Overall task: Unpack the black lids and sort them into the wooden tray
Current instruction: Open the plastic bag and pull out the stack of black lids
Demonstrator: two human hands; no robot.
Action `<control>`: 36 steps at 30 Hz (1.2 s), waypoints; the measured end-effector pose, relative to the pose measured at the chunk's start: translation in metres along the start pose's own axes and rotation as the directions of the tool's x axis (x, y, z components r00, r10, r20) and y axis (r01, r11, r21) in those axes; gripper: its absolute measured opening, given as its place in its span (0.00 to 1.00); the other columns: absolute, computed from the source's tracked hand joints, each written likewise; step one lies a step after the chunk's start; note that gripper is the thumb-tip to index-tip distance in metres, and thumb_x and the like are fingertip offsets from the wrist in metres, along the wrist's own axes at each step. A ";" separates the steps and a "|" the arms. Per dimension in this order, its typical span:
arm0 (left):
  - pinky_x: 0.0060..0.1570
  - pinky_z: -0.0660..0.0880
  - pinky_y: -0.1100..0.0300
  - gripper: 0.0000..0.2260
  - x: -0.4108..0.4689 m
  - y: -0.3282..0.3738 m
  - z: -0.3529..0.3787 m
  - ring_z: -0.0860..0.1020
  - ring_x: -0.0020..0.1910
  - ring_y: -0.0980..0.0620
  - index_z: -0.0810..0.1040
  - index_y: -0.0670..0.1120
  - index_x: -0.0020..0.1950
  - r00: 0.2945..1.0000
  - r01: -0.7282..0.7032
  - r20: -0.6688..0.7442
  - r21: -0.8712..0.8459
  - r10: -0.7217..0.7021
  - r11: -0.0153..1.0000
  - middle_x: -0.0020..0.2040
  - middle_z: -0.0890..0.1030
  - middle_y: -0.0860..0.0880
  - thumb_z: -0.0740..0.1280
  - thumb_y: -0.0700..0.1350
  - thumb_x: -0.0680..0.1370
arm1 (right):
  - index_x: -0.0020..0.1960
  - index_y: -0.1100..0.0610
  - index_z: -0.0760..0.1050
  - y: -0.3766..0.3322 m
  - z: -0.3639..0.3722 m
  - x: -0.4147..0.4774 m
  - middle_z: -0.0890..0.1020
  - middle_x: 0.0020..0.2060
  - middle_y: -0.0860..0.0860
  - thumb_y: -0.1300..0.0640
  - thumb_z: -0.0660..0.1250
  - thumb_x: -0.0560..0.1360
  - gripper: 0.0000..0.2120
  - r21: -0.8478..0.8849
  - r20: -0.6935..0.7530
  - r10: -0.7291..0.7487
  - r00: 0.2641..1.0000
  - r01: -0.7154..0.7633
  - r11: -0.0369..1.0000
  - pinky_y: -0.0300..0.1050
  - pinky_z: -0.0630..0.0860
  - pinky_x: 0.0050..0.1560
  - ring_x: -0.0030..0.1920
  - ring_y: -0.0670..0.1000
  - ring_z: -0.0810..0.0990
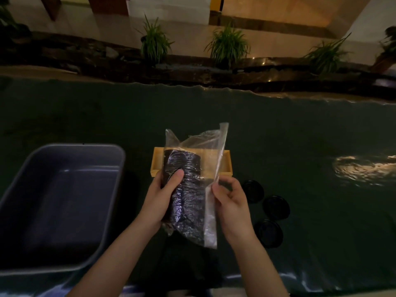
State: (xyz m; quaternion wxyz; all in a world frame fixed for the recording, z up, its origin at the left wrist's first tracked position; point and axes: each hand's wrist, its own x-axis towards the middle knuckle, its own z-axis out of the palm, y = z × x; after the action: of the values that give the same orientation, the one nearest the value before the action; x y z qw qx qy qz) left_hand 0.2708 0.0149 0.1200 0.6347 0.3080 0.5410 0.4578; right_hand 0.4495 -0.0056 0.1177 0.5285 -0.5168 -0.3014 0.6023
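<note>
Clear, slippery plastic bag (194, 183) of stacked black lids (182, 168) sits clasped in the left hand (159, 198), right hand (230, 200) pinching its loose edge, wooden tray (225, 162) just beyond; grip the stiff stack, not the film

No writing, label, brand or number can be read anywhere here. The clear bag (194, 168) around the lids (184, 189) carries no print that shows, the wooden tray (225, 162) is plain, and so is the grey bin (64, 211). The loose lids (275, 206) on the dark cloth are too dim to show any embossed marks.
</note>
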 end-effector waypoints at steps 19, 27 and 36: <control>0.49 0.78 0.60 0.28 -0.004 0.014 -0.017 0.83 0.52 0.64 0.75 0.73 0.55 0.990 -0.127 -0.051 0.128 0.134 0.984 0.53 0.84 0.67 0.77 0.73 0.57 | 0.45 0.52 0.81 -0.021 -0.013 0.003 0.86 0.40 0.51 0.55 0.69 0.81 0.06 -0.493 0.015 -0.268 0.963 0.240 0.836 0.45 0.81 0.44 0.41 0.49 0.85; 0.52 0.79 0.56 0.37 0.001 0.019 -0.018 0.85 0.53 0.59 0.77 0.65 0.63 0.994 -0.094 -0.044 0.084 0.098 0.992 0.57 0.85 0.60 0.78 0.72 0.56 | 0.49 0.55 0.73 -0.026 -0.012 0.008 0.86 0.42 0.55 0.63 0.68 0.82 0.06 -0.363 -0.001 -0.213 0.977 0.199 0.911 0.50 0.78 0.49 0.44 0.55 0.84; 0.55 0.78 0.57 0.30 0.003 0.030 -0.018 0.83 0.57 0.57 0.74 0.67 0.61 0.990 -0.133 -0.035 0.105 0.137 0.986 0.61 0.82 0.57 0.76 0.68 0.62 | 0.49 0.47 0.74 -0.032 -0.004 0.001 0.84 0.38 0.43 0.50 0.75 0.76 0.10 -0.752 0.022 -0.411 0.912 0.285 0.594 0.37 0.80 0.38 0.41 0.41 0.84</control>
State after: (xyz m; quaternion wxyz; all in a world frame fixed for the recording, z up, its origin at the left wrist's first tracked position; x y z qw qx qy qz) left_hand 0.2462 0.0280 0.1415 0.5740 0.3665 0.5548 0.4779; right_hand 0.4639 0.0024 0.1449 0.4014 -0.6616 -0.5729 0.2701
